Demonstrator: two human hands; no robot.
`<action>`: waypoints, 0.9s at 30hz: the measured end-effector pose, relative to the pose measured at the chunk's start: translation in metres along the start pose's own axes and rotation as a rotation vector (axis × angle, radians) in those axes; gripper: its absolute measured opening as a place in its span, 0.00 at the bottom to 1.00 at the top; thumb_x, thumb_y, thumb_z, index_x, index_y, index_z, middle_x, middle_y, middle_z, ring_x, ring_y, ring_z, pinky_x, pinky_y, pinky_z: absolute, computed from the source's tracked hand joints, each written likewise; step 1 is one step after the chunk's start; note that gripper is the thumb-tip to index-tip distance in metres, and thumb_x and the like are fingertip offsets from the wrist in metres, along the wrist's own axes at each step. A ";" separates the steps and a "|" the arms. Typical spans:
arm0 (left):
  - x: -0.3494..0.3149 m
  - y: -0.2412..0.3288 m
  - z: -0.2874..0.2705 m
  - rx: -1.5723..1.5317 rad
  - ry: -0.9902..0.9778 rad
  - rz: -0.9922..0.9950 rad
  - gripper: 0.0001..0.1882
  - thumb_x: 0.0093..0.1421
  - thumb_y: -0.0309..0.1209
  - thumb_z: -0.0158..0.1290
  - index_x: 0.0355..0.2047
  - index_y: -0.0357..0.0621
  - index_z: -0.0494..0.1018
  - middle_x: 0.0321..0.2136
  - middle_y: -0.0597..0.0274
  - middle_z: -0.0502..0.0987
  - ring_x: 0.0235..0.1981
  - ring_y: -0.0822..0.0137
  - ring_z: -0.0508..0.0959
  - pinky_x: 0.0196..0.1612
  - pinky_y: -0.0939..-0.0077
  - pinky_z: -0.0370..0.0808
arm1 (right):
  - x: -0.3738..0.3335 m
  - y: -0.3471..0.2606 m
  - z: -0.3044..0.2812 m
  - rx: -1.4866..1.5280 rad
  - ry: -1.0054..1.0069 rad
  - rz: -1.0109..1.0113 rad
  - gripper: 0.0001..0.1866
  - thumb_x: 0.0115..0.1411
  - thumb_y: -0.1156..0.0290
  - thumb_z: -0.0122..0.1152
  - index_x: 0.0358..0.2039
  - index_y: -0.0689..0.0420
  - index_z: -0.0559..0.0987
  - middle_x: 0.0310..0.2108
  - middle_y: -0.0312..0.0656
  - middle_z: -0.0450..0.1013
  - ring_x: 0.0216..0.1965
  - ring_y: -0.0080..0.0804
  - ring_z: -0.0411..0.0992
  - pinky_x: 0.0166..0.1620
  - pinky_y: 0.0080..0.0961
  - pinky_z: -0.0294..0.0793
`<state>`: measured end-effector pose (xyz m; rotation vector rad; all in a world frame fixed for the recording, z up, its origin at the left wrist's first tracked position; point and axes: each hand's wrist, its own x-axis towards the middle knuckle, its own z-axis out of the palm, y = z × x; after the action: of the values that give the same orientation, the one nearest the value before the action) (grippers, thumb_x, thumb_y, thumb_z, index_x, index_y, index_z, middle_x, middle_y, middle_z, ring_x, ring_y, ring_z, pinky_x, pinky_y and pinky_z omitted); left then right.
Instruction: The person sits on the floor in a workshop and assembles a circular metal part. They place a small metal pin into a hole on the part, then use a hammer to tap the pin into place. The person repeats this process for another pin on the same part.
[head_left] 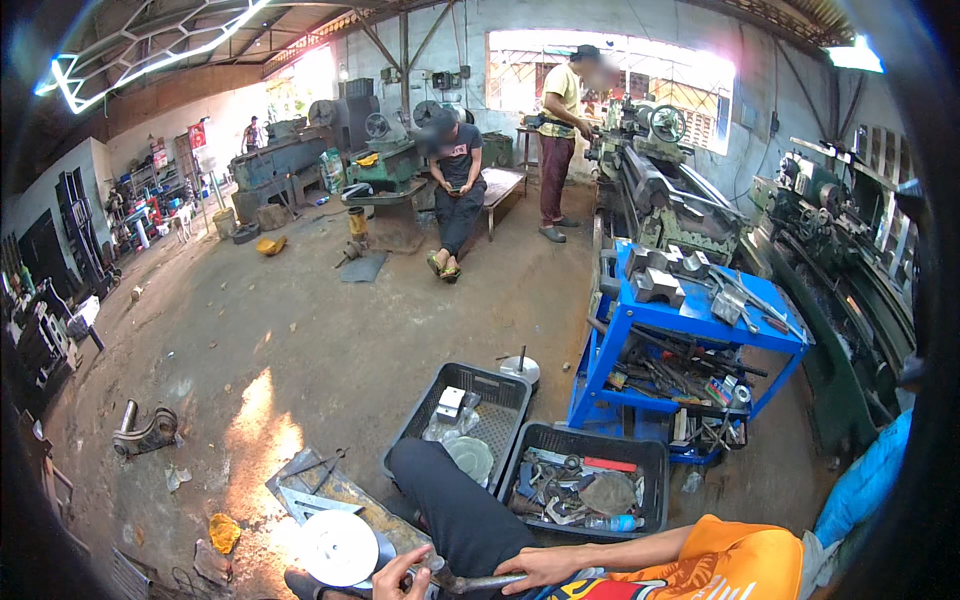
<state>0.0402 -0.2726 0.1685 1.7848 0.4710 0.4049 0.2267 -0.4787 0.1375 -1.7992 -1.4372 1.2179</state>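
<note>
At the bottom edge, my right hand [540, 568] is closed around a grey metal bar-like tool [488, 581] that points left. My left hand [402, 576] is at the tool's far end, its fingers curled around a small dull metal piece [433, 562]; its exact kind is not clear. Left of my left hand lies a white round disc [338, 546] with a small centre hole. It rests by a worn narrow bench [375, 510], which also bears a flat metal triangle [303, 502] and a thin dividers-like tool [325, 470].
Beyond my knee stand two black crates, one with a white box [451, 402], the other with mixed tools [580, 490]. A blue tool cart [620, 330] is to the right, lathes [670, 190] behind it. One person [458, 170] sits; another [560, 130] stands at a lathe.
</note>
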 end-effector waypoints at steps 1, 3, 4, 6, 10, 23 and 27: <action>0.001 0.002 0.002 -0.035 0.016 0.042 0.16 0.65 0.31 0.55 0.51 0.39 0.78 0.44 0.57 0.81 0.39 0.68 0.78 0.39 0.74 0.73 | 0.001 0.002 -0.001 -0.002 -0.007 -0.010 0.27 0.63 0.49 0.60 0.48 0.63 0.78 0.39 0.58 0.78 0.44 0.53 0.76 0.47 0.42 0.73; 0.002 0.006 0.002 0.006 -0.018 0.100 0.14 0.63 0.29 0.57 0.48 0.40 0.80 0.42 0.58 0.81 0.36 0.69 0.76 0.37 0.75 0.71 | 0.002 0.008 -0.003 -0.017 -0.038 -0.005 0.27 0.63 0.49 0.60 0.48 0.63 0.78 0.40 0.57 0.78 0.44 0.52 0.76 0.47 0.42 0.73; 0.003 0.007 0.003 0.025 -0.034 0.129 0.13 0.62 0.29 0.58 0.47 0.40 0.81 0.41 0.59 0.81 0.34 0.69 0.76 0.35 0.76 0.71 | 0.002 0.010 -0.003 -0.025 -0.055 -0.001 0.27 0.63 0.49 0.61 0.48 0.63 0.78 0.40 0.57 0.78 0.44 0.52 0.76 0.46 0.42 0.74; 0.006 0.010 0.005 0.053 -0.044 0.094 0.11 0.60 0.28 0.60 0.43 0.41 0.82 0.39 0.59 0.81 0.33 0.70 0.75 0.34 0.77 0.70 | 0.001 0.013 -0.004 -0.008 -0.088 0.001 0.28 0.63 0.49 0.60 0.48 0.63 0.78 0.40 0.57 0.78 0.44 0.52 0.76 0.46 0.42 0.74; 0.009 0.011 0.006 0.093 -0.037 0.103 0.10 0.58 0.27 0.62 0.41 0.41 0.83 0.36 0.59 0.81 0.31 0.69 0.75 0.34 0.77 0.70 | 0.001 0.015 -0.005 -0.015 -0.081 -0.020 0.27 0.63 0.49 0.60 0.46 0.62 0.78 0.39 0.56 0.78 0.42 0.52 0.76 0.44 0.43 0.74; 0.004 -0.003 0.006 0.032 0.005 0.104 0.08 0.60 0.24 0.59 0.40 0.39 0.83 0.38 0.55 0.82 0.38 0.61 0.79 0.41 0.71 0.75 | 0.007 0.013 -0.004 0.000 -0.086 -0.006 0.24 0.62 0.51 0.61 0.42 0.62 0.80 0.33 0.54 0.78 0.36 0.49 0.77 0.39 0.42 0.73; -0.002 -0.013 0.006 -0.038 0.028 0.009 0.06 0.59 0.26 0.60 0.37 0.39 0.82 0.39 0.58 0.82 0.38 0.66 0.79 0.38 0.73 0.74 | 0.008 0.009 -0.004 0.001 -0.082 -0.009 0.24 0.62 0.51 0.61 0.42 0.62 0.80 0.33 0.54 0.78 0.36 0.48 0.77 0.40 0.42 0.73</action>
<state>0.0405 -0.2754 0.1548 1.7475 0.4721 0.4434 0.2346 -0.4734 0.1293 -1.7593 -1.4878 1.3010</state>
